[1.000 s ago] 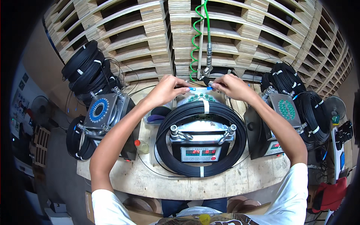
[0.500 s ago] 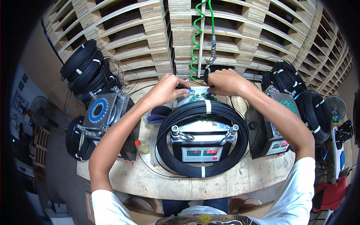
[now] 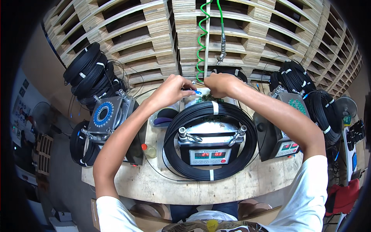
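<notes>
My left hand [image 3: 176,88] is closed in a pinch on a small blue cable connector [image 3: 198,92], above the back of the middle machine. Close by on the right, my right hand [image 3: 219,84] is curled with its fingertips pointing down and hidden; I cannot make out what they hold. Just below the hands, several green connectors [image 3: 205,99] sit at the back of the middle machine [image 3: 208,141], a metal box with clamp handles and a lit display. A large coil of black cable [image 3: 170,154], tied with white bands, rings this machine.
Similar machines flank it, the left one [image 3: 91,120] with a ring of blue connectors, the right one [image 3: 288,112] with green ones. Black cable coils [image 3: 83,73] are stacked at left. A red-capped bottle [image 3: 150,150] stands on the wooden table [image 3: 162,191]. A green spiral hose [image 3: 201,38] hangs before pallets.
My right hand has moved left, closer to my left hand, which stays on the blue connector. The hanging metal hose fitting has swung slightly right. The display reading has changed.
</notes>
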`<action>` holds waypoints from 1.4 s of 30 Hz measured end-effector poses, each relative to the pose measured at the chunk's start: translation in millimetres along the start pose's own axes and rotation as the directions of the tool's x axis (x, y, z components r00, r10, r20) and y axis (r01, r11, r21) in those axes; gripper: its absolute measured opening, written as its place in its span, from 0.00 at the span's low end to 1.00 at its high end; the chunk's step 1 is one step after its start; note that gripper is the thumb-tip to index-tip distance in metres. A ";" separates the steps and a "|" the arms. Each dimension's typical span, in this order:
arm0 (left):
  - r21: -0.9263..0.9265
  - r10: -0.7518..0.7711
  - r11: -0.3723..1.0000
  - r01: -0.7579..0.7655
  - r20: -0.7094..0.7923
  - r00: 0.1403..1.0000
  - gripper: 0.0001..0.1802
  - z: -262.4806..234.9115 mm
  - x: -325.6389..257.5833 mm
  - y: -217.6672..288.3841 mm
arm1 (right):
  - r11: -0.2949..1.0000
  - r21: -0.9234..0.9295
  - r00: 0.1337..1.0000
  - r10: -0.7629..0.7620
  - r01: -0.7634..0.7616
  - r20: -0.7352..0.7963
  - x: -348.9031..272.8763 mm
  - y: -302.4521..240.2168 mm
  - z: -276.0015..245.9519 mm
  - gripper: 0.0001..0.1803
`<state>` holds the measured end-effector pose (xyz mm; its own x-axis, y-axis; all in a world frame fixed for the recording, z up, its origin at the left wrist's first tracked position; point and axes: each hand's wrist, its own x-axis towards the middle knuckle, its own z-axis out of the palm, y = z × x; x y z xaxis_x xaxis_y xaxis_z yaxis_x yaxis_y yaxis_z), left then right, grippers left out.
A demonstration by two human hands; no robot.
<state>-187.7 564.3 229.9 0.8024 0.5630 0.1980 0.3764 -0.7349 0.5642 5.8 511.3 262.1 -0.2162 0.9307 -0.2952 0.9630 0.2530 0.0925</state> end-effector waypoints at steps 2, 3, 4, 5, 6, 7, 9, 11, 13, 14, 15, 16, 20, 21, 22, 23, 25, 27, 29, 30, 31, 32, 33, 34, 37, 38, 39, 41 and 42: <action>0.024 -0.001 1.000 0.001 -0.005 1.000 0.13 -1.5 -0.7 6.1 | 0.998 0.052 0.998 -0.029 0.032 -0.059 -5.4 8.2 7.0 0.16; 0.074 0.008 0.997 -0.007 -0.006 1.000 0.13 -3.3 -0.7 10.2 | 0.992 0.101 0.991 -0.060 0.073 -0.122 -7.1 14.3 12.2 0.17; 0.123 0.016 0.992 -0.015 -0.008 1.000 0.13 -4.7 -0.8 13.0 | 0.980 0.158 0.980 -0.091 0.119 -0.175 -11.3 21.8 18.2 0.17; 0.127 0.012 0.992 -0.010 -0.012 1.000 0.13 -5.8 -1.5 11.5 | 0.980 0.155 0.979 -0.097 0.126 -0.179 -13.3 26.9 18.6 0.17; 0.131 0.081 0.988 -0.079 -0.013 0.997 0.13 -6.6 -1.5 8.3 | 0.971 0.170 0.975 -0.135 0.166 -0.178 -13.7 31.8 17.9 0.16; 0.136 0.150 0.980 -0.146 -0.013 0.989 0.13 -7.9 -2.5 6.0 | 0.961 0.185 0.969 -0.173 0.206 -0.177 -11.2 34.2 17.5 0.15; 0.109 0.105 0.988 -0.106 0.007 0.994 0.13 -8.9 -1.2 8.8 | 0.965 0.232 0.989 -0.102 0.124 -0.106 -13.1 31.2 8.1 0.14; 0.165 0.134 0.977 -0.134 0.011 0.991 0.12 -9.2 -0.6 9.1 | 0.952 0.221 0.972 -0.184 0.214 -0.148 -9.4 34.0 13.5 0.12; 0.258 0.146 0.956 -0.139 -0.011 0.989 0.10 -11.2 -4.9 15.2 | 0.944 0.217 0.959 -0.208 0.249 -0.194 -6.5 38.4 21.5 0.12; 0.343 0.157 0.929 -0.139 -0.026 0.987 0.09 -10.8 -7.5 18.2 | 0.944 0.207 0.950 -0.209 0.258 -0.231 -9.1 35.8 24.5 0.11; 0.341 0.152 0.930 -0.134 -0.028 0.988 0.09 -9.5 -7.0 17.4 | 0.943 0.198 0.941 -0.210 0.267 -0.267 -10.3 34.1 25.8 0.10; 0.421 0.205 0.890 -0.176 -0.026 0.978 0.07 -8.2 -5.6 16.6 | 0.944 0.166 0.936 -0.238 0.286 -0.260 -9.5 33.4 25.0 0.10; 0.559 0.286 0.784 -0.270 0.062 0.956 0.05 -2.9 0.7 20.0 | 0.949 0.178 0.944 -0.212 0.260 -0.252 -7.2 35.6 31.4 0.10; 0.588 0.296 0.753 -0.297 0.101 0.950 0.05 -2.2 2.8 22.9 | 0.931 0.242 0.938 -0.201 0.272 -0.281 -8.0 37.1 34.2 0.10; 0.587 0.320 0.738 -0.334 0.131 0.938 0.05 -2.4 6.3 25.9 | 0.909 0.305 0.932 -0.189 0.285 -0.309 -8.8 39.0 36.4 0.10; 0.588 0.319 0.738 -0.332 0.130 0.939 0.05 -1.6 10.1 28.2 | 0.908 0.304 0.932 -0.191 0.287 -0.309 -11.4 39.5 35.5 0.10; 0.677 0.258 0.646 -0.352 0.240 0.936 0.05 -0.4 16.5 32.8 | 0.854 0.389 0.919 -0.224 0.346 -0.326 -16.6 40.9 32.2 0.10; 0.704 0.251 0.608 -0.368 0.269 0.930 0.06 -0.4 21.2 42.3 | 0.842 0.407 0.916 -0.228 0.355 -0.329 -16.9 47.5 35.0 0.10; 0.728 0.243 0.568 -0.384 0.298 0.923 0.06 0.3 26.1 50.0 | 0.829 0.425 0.914 -0.231 0.365 -0.333 -15.8 52.4 38.4 0.10; 0.737 0.223 0.555 -0.387 0.316 0.922 0.06 1.4 29.3 53.2 | 0.820 0.436 0.913 -0.234 0.371 -0.335 -15.2 54.0 40.2 0.11; 0.744 0.203 0.542 -0.390 0.335 0.920 0.07 2.8 33.0 56.3 | 0.811 0.448 0.911 -0.236 0.376 -0.337 -14.5 55.9 41.8 0.11; 0.745 0.199 0.542 -0.388 0.335 0.921 0.07 3.5 35.7 60.2 | 0.809 0.449 0.910 -0.239 0.379 -0.338 -14.5 54.8 40.6 0.11; 0.724 0.197 0.556 -0.407 0.360 0.912 0.06 4.4 39.3 64.1 | 0.815 0.439 0.909 -0.235 0.378 -0.345 -14.4 53.8 39.0 0.11; 0.702 0.197 0.571 -0.426 0.386 0.901 0.06 5.5 42.6 67.9 | 0.821 0.431 0.907 -0.230 0.375 -0.351 -14.0 52.9 38.2 0.11; 0.679 0.122 0.627 -0.381 0.397 0.909 0.06 12.6 54.8 69.8 | 0.877 0.344 0.914 -0.214 0.335 -0.344 -11.5 53.0 38.9 0.12; 0.670 0.104 0.640 -0.377 0.411 0.906 0.06 14.5 58.1 69.0 | 0.878 0.346 0.915 -0.211 0.332 -0.343 -9.9 54.9 41.1 0.12; 0.668 0.106 0.640 -0.380 0.413 0.904 0.06 16.5 60.3 67.9 | 0.870 0.360 0.915 -0.211 0.336 -0.343 -8.0 56.3 44.0 0.12; 0.634 0.103 0.691 -0.346 0.387 0.916 0.06 21.2 61.2 65.2 | 0.861 0.378 0.915 -0.213 0.341 -0.342 -7.8 57.9 46.2 0.12; 0.633 0.100 0.692 -0.346 0.390 0.915 0.06 24.7 59.9 64.5 | 0.864 0.359 0.903 -0.214 0.352 -0.372 -9.6 57.6 45.2 0.11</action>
<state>-103.9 541.3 258.3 0.9528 0.2942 -0.0747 0.2766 -0.9429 -0.1855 70.6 505.0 227.3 -0.4610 0.8849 0.0669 0.8137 0.4516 -0.3659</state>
